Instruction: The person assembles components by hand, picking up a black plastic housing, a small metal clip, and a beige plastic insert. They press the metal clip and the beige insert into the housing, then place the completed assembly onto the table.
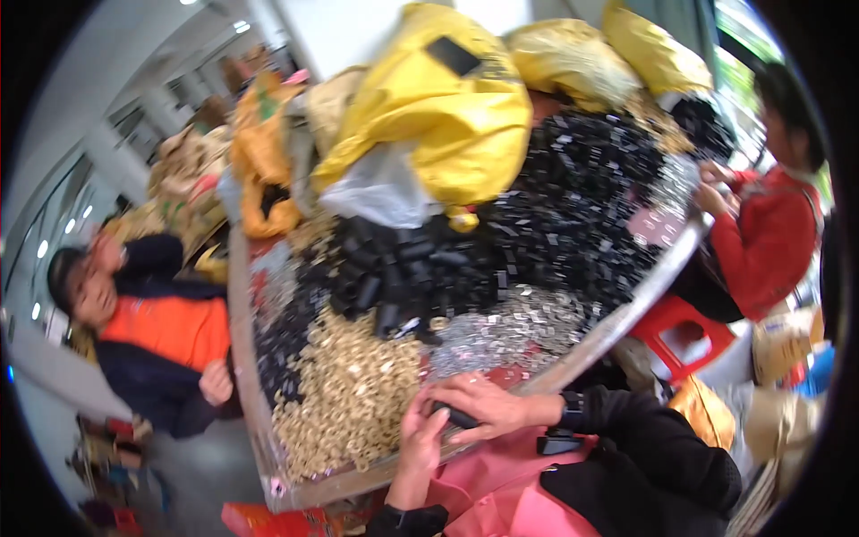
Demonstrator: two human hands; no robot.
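Close to the near edge of the table, my left hand (417,440) and my right hand (492,407) meet around a small black rounded part (455,415). My left fingers and thumb grip its left side, while my right fingers lie over its top and right. Its exact kind is partly hidden by the fingers. Just beyond my left hand spreads a heap of small tan ring-shaped pieces (344,385). Ahead of my right hand lies a scatter of small shiny silver metal pieces (510,327).
A raised wooden rim (617,324) borders the table (253,403). Black cylinders (394,268) and a wide pile of small black parts (573,215) cover its middle. A large yellow sack (438,107) stands behind. Co-workers sit left (161,322) and right (769,215), beside a red stool (684,345).
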